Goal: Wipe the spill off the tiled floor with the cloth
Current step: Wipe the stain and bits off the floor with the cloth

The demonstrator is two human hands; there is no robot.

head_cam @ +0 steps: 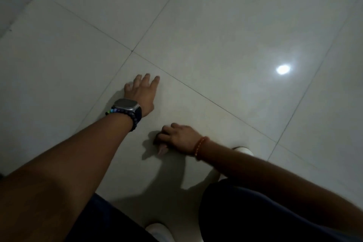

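My left hand rests flat on the pale tiled floor, fingers spread, with a watch and a bead bracelet on the wrist. My right hand is lower and nearer to me, curled over a small bunched cloth pressed on the tile. Only a pale tip of the cloth shows under the fingers. A red thread band circles the right wrist. I cannot make out any spill on the dim, glossy tiles.
Dark grout lines cross near my left fingertips. A bright lamp reflection shines on the tile at the right. My dark-trousered knees fill the bottom edge, with white shoes by the right arm and at the bottom centre.
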